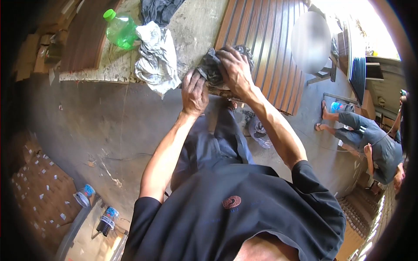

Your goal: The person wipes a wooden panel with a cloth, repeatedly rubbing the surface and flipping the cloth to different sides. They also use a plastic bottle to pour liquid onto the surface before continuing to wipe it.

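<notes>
A crumpled dark grey rag (pixel 212 69) is bunched between my two hands at the near edge of the worktable (pixel 191 21). My right hand (pixel 236 71) presses over its right part, fingers bent round it. At its lower left corner, the stained fingers of my left hand (pixel 194 94) are curled in and close on the cloth. Just right of the rag lies a brown grooved panel (pixel 261 52) with dark lines along its length. A white crumpled cloth (pixel 156 56) hangs partly over the table edge, left of my hands.
A green-capped bottle (pixel 121 29) with green liquid lies by a black cloth (pixel 160 11). A brown board (pixel 82 32) rests at the table's left. Below the panel sits a clear plastic container (pixel 260 134). Another person (pixel 370 139) bends at the right near a bucket (pixel 341 107).
</notes>
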Tool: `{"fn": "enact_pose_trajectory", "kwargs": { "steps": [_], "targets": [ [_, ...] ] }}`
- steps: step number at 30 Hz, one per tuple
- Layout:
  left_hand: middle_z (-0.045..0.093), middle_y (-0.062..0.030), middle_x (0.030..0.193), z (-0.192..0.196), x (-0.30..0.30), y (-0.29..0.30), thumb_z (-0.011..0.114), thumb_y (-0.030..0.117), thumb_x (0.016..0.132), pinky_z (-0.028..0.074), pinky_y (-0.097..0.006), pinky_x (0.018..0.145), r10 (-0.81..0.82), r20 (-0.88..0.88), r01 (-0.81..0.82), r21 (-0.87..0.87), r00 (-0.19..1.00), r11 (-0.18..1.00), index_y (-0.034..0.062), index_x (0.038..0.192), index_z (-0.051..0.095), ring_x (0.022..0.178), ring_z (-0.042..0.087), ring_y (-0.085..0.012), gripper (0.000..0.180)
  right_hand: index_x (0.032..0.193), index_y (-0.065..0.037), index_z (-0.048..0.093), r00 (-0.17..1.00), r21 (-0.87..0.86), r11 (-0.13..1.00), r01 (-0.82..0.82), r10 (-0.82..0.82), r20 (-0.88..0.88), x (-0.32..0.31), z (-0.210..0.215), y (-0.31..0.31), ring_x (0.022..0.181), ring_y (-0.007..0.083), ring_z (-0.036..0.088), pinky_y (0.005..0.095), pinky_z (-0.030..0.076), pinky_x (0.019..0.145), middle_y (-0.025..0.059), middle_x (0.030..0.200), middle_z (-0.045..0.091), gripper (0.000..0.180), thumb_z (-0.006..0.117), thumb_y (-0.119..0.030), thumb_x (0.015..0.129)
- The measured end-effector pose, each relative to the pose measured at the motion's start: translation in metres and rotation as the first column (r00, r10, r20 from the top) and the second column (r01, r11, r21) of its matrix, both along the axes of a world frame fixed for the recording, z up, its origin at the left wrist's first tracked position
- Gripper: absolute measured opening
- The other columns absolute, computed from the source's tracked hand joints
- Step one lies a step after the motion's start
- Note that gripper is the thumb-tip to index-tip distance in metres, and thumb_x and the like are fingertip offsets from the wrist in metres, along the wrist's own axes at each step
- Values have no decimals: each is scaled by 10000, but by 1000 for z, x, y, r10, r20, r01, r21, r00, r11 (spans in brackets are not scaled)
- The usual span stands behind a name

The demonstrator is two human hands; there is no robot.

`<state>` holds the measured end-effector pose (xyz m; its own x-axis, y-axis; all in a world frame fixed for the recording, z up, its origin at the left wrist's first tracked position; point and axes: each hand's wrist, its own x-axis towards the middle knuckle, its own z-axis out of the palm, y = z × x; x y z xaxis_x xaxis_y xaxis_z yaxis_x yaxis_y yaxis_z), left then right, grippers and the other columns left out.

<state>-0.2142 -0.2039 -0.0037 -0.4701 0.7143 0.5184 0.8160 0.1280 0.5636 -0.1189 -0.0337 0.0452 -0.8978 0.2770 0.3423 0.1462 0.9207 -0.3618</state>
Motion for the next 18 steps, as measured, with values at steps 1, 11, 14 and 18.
{"fn": "enact_pose_trajectory", "kwargs": {
  "steps": [1, 11, 14, 18],
  "targets": [
    [615, -231, 1258, -1, -2, 1, 517, 66, 892, 411, -506, 1066, 6, -2, -5, 4, 1000, 1000, -60, 1042, 636, 1194, 540, -438, 229, 1176, -32, 655, 999, 0, 1000, -25, 25, -33, 0, -5, -4, 1335, 342, 465, 483, 415, 1015, 127, 1316, 595, 404, 655, -144, 788],
    [595, -217, 1292, 5, 6, 14, 531, 53, 892, 424, -499, 1050, 5, 5, -5, 19, 1000, 1000, -56, 1148, 623, 1197, 534, -436, 293, 1183, -45, 662, 997, 89, 995, 53, -48, -63, -41, -8, 42, 1269, 303, 508, 496, 437, 962, 108, 1306, 604, 409, 684, -252, 830],
    [616, -229, 1247, -6, 4, -6, 539, 63, 897, 434, -504, 1039, 34, 6, -34, -25, 999, 999, -60, 1091, 643, 1184, 544, -439, 252, 1160, -56, 671, 999, 58, 997, -50, 49, 5, -26, -10, 9, 1235, 290, 523, 472, 457, 957, 79, 1270, 624, 411, 693, -260, 804],
    [626, -240, 1213, 0, -1, -1, 542, 78, 888, 435, -514, 1047, 54, 17, -55, 49, 998, 997, -77, 1051, 647, 1199, 545, -450, 248, 1225, -97, 659, 973, 85, 971, -223, 216, 77, 31, -25, -21, 1272, 287, 519, 455, 464, 1000, 64, 1329, 605, 493, 710, -216, 749]
  ]
}}
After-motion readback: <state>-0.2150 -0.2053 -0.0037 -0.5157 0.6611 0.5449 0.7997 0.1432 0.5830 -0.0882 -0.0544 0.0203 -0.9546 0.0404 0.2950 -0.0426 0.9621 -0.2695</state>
